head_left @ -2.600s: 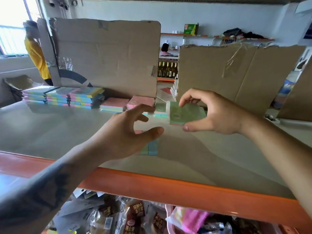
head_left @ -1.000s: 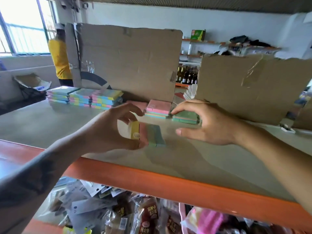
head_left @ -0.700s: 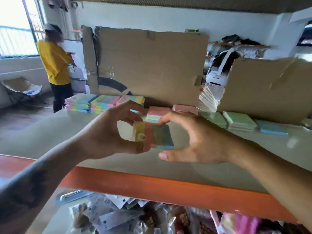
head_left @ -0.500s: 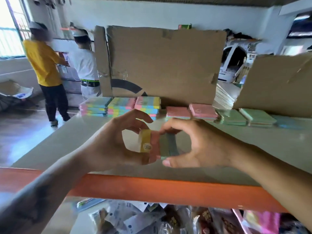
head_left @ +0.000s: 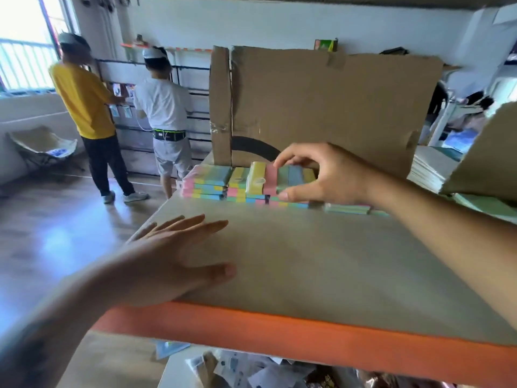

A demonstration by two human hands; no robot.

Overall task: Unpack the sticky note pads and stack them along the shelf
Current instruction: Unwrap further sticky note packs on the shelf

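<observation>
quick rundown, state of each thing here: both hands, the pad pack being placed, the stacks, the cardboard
right hand: pinches the multicolour pad pack, thumb below, fingers on top
multicolour pad pack: held over the right-hand stack
left hand: flat, fingers straight, holds nothing
multicolour pad stacks: piled side by side against the cardboard
cardboard sheet: upright at the back of the shelf
shelf: orange front edge

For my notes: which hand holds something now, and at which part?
The right hand pinches the multicoloured pad pack by its right end, thumb under, fingers on top. The left hand holds nothing.
</observation>
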